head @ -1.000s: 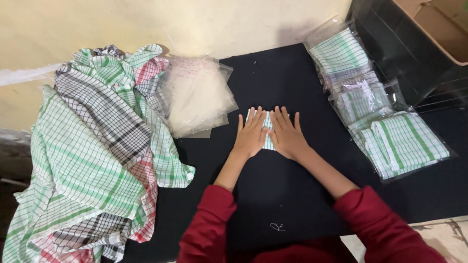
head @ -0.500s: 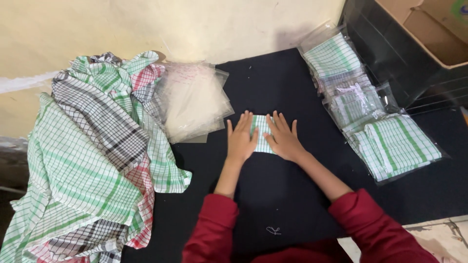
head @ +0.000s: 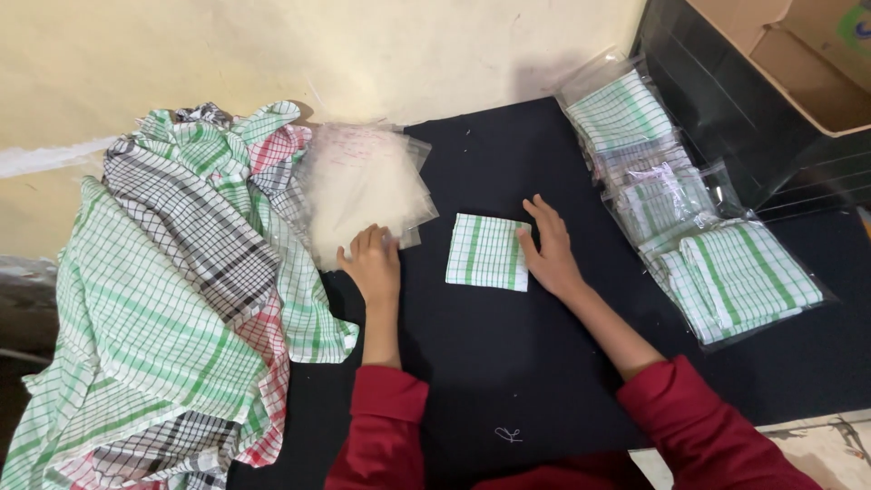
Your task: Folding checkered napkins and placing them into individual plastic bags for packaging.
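A: Where is the left hand (head: 372,261)?

B: Flat, fingers loosely spread, fingertips on the near edge of the bag stack (head: 363,186), a heap of clear plastic bags on the black cloth (head: 472,363). It grips nothing that I can see.

A: And the right hand (head: 547,249)?

B: Open too, palm down, fingers together, resting against the right edge of the towel (head: 488,251). The thumb touches the towel's upper right corner.

A: How does the towel lie?

B: Folded into a small square, white with green checks, flat on the black cloth between the two hands. The left hand is clear of it; there is a gap of bare cloth between them.

A: What lies further out?

B: Left of the bag stack, a big loose pile (head: 172,299) of checked cloths in green, black and red, spilling over the table's edge. To the right, packed towels (head: 699,236) in clear bags, laid in an overlapping row. Beyond them, a dark crate (head: 726,100) and a cardboard box (head: 798,54) at the top right corner.

A: The sleeves?

B: Dark red, both pushed up the forearm.
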